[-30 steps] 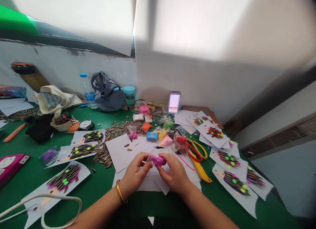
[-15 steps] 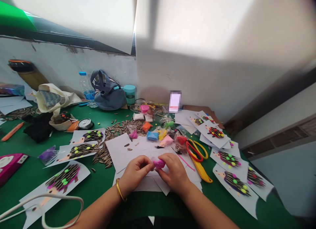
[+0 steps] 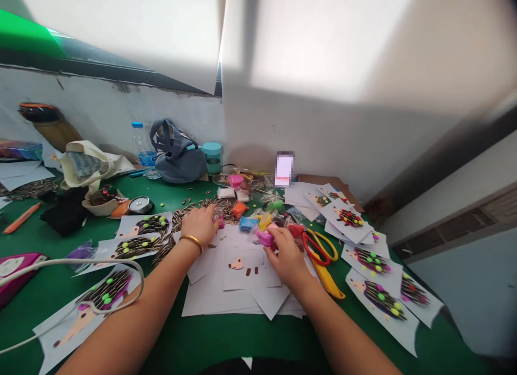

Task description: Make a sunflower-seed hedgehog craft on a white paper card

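My right hand (image 3: 287, 255) is closed on a magenta clay packet (image 3: 265, 238), just above the other coloured packets. My left hand (image 3: 200, 226) reaches over the sunflower seeds, its fingertips at a small pink packet (image 3: 220, 219); whether it grips that packet is hard to tell. Between my forearms a white sheet (image 3: 236, 280) lies on a paper stack, bearing a peach hedgehog face (image 3: 236, 263) and two brown feet (image 3: 252, 271). Blue (image 3: 247, 224) and orange (image 3: 239, 208) clay packets lie between my hands.
Red and yellow scissors (image 3: 319, 248) and a yellow cutter (image 3: 330, 282) lie at right. Finished hedgehog cards (image 3: 377, 299) are spread on both sides. A white cable (image 3: 139, 280) crosses at left. A blue bag (image 3: 181, 162), a bottle (image 3: 146, 154) and a phone (image 3: 284, 169) stand at the back.
My hands have parted. The right one has carried the magenta packet up towards the other packets; the left has moved up and left to the seeds. The hedgehog face sheet is now uncovered.
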Demonstrator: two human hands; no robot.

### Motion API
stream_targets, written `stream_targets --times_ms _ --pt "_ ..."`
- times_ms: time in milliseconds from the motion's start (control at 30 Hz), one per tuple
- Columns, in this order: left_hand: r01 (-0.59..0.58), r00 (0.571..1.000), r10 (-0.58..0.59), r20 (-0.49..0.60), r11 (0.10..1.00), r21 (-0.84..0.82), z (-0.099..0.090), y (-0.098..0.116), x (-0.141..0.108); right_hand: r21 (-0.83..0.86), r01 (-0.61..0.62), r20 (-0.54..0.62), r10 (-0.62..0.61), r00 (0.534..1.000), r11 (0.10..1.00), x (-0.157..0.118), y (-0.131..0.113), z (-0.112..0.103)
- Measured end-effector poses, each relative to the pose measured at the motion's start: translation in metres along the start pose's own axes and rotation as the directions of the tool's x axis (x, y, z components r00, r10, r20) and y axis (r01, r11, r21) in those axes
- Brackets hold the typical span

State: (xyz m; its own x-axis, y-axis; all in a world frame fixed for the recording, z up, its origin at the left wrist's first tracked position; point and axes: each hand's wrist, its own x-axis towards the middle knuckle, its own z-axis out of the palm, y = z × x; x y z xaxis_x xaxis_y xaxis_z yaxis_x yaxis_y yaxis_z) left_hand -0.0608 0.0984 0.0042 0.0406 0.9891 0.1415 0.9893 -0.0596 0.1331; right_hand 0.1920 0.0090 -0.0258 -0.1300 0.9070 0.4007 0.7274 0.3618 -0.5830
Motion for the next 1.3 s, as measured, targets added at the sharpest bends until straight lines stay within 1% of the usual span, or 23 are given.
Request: stream_targets --times_ms 67,133,233,300,333,367,400,433,467,500,600,633,667,733,800,867,933,1000,1067,1133,1200,1233,1300 --pt "0.007 1.0 -0.007 0.011 1.0 -0.021 0.006 0.002 0.006 -0.021 -0.044 -0.018 0.044 0.999 0.999 0.012 0.004 0.001" --pt "0.018 1.0 -0.018 0.011 0.998 -0.053 0.009 0.003 0.008 -0.01 -0.053 -0.031 0.052 0.998 0.999 0.018 0.008 0.004" --pt "0.03 0.999 -0.032 -0.013 0.994 -0.108 0.008 0.002 0.005 0.043 -0.031 -0.04 0.033 0.999 0.999 0.017 0.01 0.008" --pt "0.015 0.998 -0.03 -0.062 0.971 -0.237 0.006 0.001 -0.002 0.08 -0.02 -0.056 0.025 0.998 0.997 0.012 0.008 0.007" --pt "-0.009 0.995 -0.028 -0.097 0.932 -0.362 0.006 0.003 -0.007 0.092 -0.014 -0.065 0.02 0.998 0.996 0.009 0.006 0.006" --pt "-0.042 0.99 -0.032 -0.136 0.858 -0.512 0.005 0.006 -0.014 0.097 -0.003 -0.072 0.01 0.997 0.995 0.006 0.002 0.005" --pt "-0.071 0.99 -0.026 -0.14 0.76 -0.647 0.005 0.01 -0.022 0.102 0.016 -0.07 -0.009 0.997 0.995 0.002 -0.001 0.003" --pt "-0.093 0.99 -0.02 -0.137 0.637 -0.765 0.005 0.017 -0.032 0.115 0.04 -0.06 -0.033 0.998 0.993 -0.001 -0.006 0.002" --pt "-0.098 0.991 -0.024 -0.129 0.517 -0.85 0.005 0.024 -0.042 0.147 0.063 -0.043 -0.057 0.997 0.987 -0.004 -0.01 0.001" --pt "-0.089 0.994 -0.021 -0.109 0.433 -0.897 0.005 0.033 -0.052 0.2 0.073 -0.014 -0.072 0.997 0.977 -0.008 -0.014 0.001" --pt "-0.022 1.0 0.023 -0.016 0.302 -0.953 0.004 0.056 -0.081 0.419 0.004 0.079 -0.04 0.996 0.908 -0.016 -0.023 0.003" --pt "-0.001 0.998 0.057 0.016 0.276 -0.961 0.004 0.061 -0.088 0.466 -0.028 0.084 -0.013 0.996 0.884 -0.018 -0.024 0.005" --pt "-0.011 0.997 0.08 0.012 0.273 -0.962 0.004 0.065 -0.093 0.49 -0.051 0.075 0.017 0.997 0.87 -0.02 -0.024 0.006" --pt "-0.109 0.991 0.116 -0.074 0.334 -0.936 0.004 0.068 -0.097 0.482 -0.063 0.03 0.056 0.998 0.874 -0.022 -0.021 0.005" --pt "-0.213 0.974 0.153 -0.165 0.387 -0.897 0.004 0.067 -0.097 0.442 -0.041 0.003 0.044 0.999 0.896 -0.023 -0.016 0.002" --pt "-0.236 0.967 0.181 -0.178 0.382 -0.893 0.003 0.066 -0.095 0.414 -0.018 0.007 0.016 1.0 0.91 -0.025 -0.013 -0.001" --pt "-0.157 0.978 0.186 -0.099 0.327 -0.932 0.002 0.066 -0.093 0.385 -0.026 0.009 0.024 1.0 0.923 -0.027 -0.012 -0.004" --pt "0.005 0.986 0.163 0.045 0.237 -0.972 0.001 0.067 -0.093 0.351 -0.058 -0.015 0.067 0.998 0.935 -0.029 -0.013 -0.006" --pt "0.192 0.965 0.159 0.208 0.111 -0.975 0.001 0.067 -0.093 0.334 -0.089 -0.038 0.108 0.993 0.938 -0.03 -0.014 -0.007" --pt "0.337 0.922 0.208 0.327 -0.012 -0.941 0.002 0.064 -0.093 0.346 -0.096 -0.024 0.111 0.994 0.933 -0.03 -0.016 -0.008" --pt "0.418 0.881 0.282 0.38 -0.086 -0.905 0.004 0.06 -0.093 0.371 -0.084 0.014 0.086 0.996 0.925 -0.029 -0.017 -0.01" --pt "0.438 0.866 0.312 0.391 -0.098 -0.893 0.004 0.057 -0.093 0.381 -0.076 0.025 0.072 0.997 0.921 -0.029 -0.017 -0.01" --pt "0.452 0.85 0.347 0.397 -0.09 -0.888 0.005 0.055 -0.094 0.382 -0.062 0.026 0.056 0.998 0.922 -0.029 -0.017 -0.01"
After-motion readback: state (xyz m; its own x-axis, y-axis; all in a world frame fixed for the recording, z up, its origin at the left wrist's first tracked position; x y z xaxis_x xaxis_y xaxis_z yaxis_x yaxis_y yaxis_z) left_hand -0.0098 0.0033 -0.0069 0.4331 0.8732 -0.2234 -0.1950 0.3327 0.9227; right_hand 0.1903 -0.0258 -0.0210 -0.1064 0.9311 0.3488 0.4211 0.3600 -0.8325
